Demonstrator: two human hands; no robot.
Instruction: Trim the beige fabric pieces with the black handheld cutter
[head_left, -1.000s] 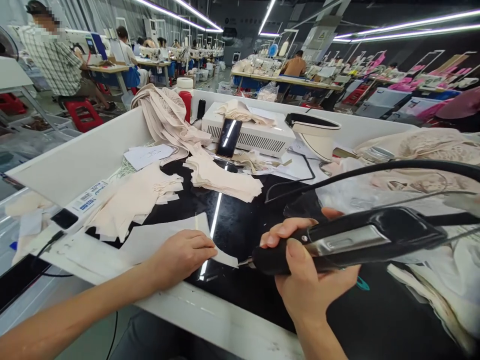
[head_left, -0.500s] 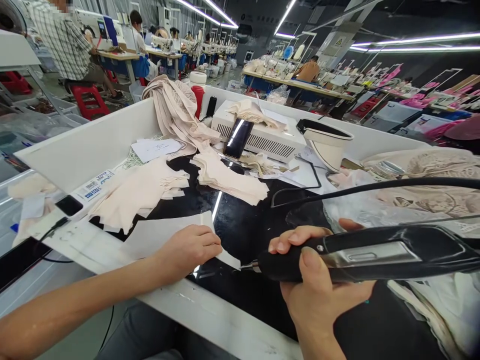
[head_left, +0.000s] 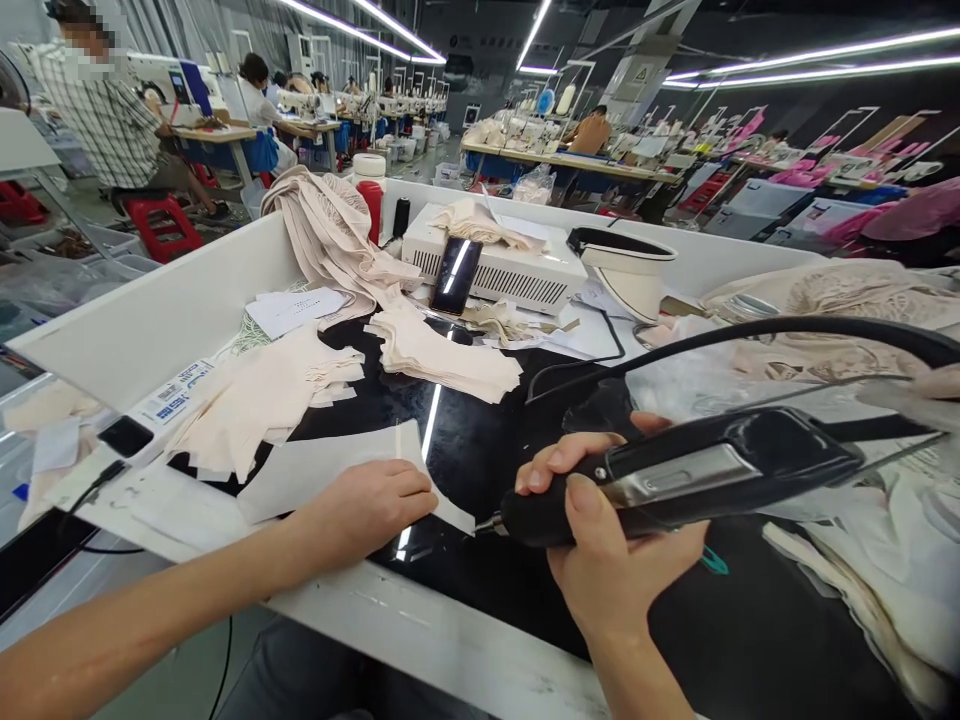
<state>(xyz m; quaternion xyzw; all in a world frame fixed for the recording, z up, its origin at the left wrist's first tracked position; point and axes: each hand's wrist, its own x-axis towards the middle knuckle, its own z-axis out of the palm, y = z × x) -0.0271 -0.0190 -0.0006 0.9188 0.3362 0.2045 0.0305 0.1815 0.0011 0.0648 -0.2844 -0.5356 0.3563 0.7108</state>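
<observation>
My left hand (head_left: 375,512) presses a flat pale cut fabric piece (head_left: 319,472) onto the glossy black work surface (head_left: 465,430), its fingers bent and close together on the piece. Wrapped in my right hand (head_left: 611,570) is a black corded hand tool (head_left: 806,452) with a silver plate on its side. The tool's thin metal tip (head_left: 489,524) points left and meets, or nearly meets, the right corner of the piece. Beyond my hands lie a stack of beige fabric pieces (head_left: 446,355) and a looser pile of beige pieces (head_left: 259,385).
A black phone (head_left: 455,277) leans on a white vented box (head_left: 525,283). The tool's thick cable (head_left: 750,335) arcs across the right side. Plastic-wrapped lace fabric (head_left: 832,300) lies at the right, a white visor (head_left: 626,275) behind. White walls edge the table; people sit at sewing machines beyond.
The tool's rear end has swung away, so the tool appears shorter and more tilted. Its tip stays by the piece's corner. The whole view has shifted slightly; my left hand keeps its place on the piece.
</observation>
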